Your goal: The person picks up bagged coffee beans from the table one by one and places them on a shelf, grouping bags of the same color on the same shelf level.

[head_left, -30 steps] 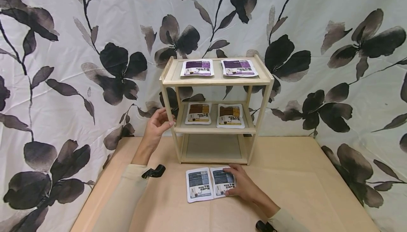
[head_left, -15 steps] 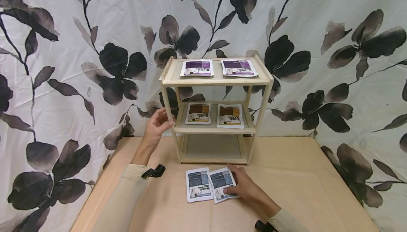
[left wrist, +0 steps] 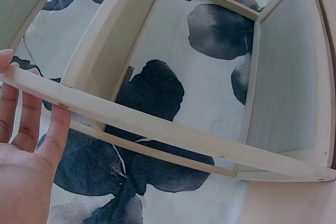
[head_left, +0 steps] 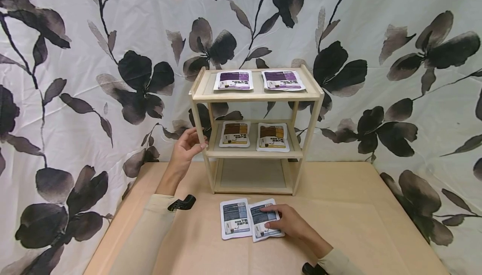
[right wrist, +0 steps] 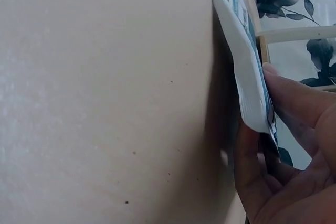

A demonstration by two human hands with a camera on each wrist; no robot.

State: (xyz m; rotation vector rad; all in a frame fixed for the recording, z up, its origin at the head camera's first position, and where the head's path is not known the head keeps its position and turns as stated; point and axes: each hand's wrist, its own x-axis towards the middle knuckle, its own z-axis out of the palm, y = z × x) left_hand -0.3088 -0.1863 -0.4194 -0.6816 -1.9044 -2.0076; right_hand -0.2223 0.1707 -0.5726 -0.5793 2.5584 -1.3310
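My left hand [head_left: 184,151] grips the left front post [left wrist: 142,116] of a small wooden shelf rack [head_left: 256,98], thumb on one side and fingers on the other. In front of the rack, my right hand [head_left: 288,220] pinches the right edge of a white pouch [head_left: 260,218] with a blue-grey label. Its near edge stands a little off the table in the right wrist view, over a shadow. A matching pouch [head_left: 235,219] lies flat just left of it, their edges meeting or slightly overlapping.
Two purple-labelled pouches [head_left: 233,80] lie on the top shelf. Two brown-and-yellow pouches [head_left: 235,134] lie on the middle shelf. Below is the bottom shelf [head_left: 252,174], close to the table [head_left: 346,216]. A floral cloth [head_left: 376,78] hangs behind.
The right pouch has turned slightly askew beside the other, and my right fingers have shifted over its face and edge. My left hand has stayed on the post.
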